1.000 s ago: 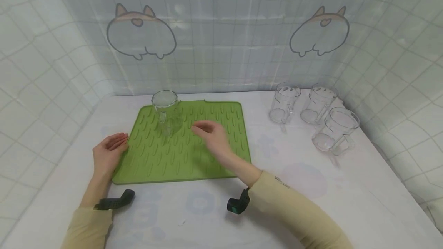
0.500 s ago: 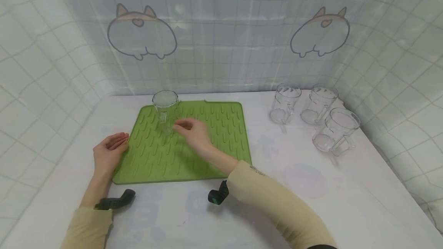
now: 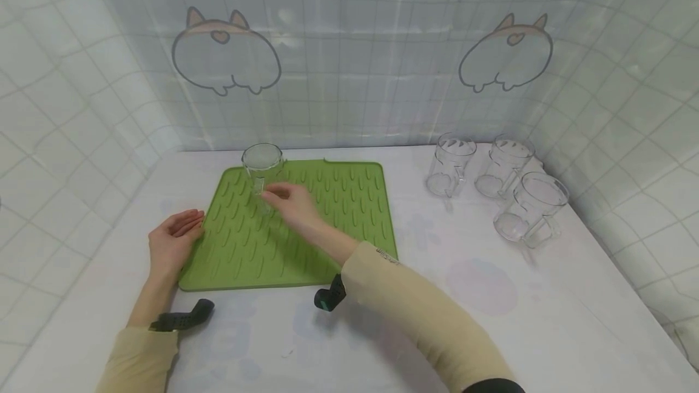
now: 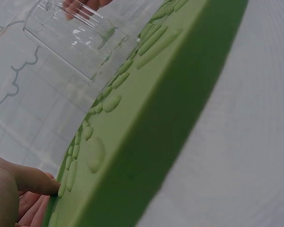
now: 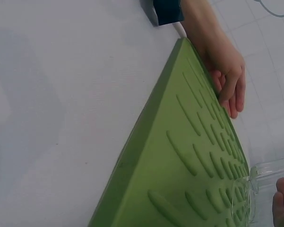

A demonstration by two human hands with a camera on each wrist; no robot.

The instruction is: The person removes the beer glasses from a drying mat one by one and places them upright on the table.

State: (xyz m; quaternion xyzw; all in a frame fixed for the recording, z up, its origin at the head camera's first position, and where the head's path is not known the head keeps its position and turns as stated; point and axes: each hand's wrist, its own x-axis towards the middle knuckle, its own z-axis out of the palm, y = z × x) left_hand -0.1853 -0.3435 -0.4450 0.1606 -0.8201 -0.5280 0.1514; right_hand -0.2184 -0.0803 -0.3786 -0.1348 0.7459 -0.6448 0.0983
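Observation:
In the head view a clear glass mug (image 3: pixel 263 159) stands upright on the back left of a green ridged mat (image 3: pixel 327 229). Its handle faces the front. My right hand (image 3: pixel 297 208) has its thumb and fingertips right at this handle, with a small gap between thumb and forefinger. In the left wrist view the right fingers (image 4: pixel 87 5) overlap the side of the mug. My left hand (image 3: pixel 172 241) rests at the mat's left edge. Its thumb (image 4: pixel 35 179) touches the mat's edge in the left wrist view, and the loosely bent fingers lie alongside.
Across the table at the back right stand three more clear glass mugs, a left one (image 3: pixel 449 165), a right one (image 3: pixel 503 165) and a nearer one (image 3: pixel 530 208). A tile-patterned curtain (image 3: pixel 366 77) closes off the back and sides of the white table (image 3: pixel 437 296).
My right hand has moved left over the mat until its fingertips came to the mug's handle. The left hand, the mat and all the mugs have stayed in place.

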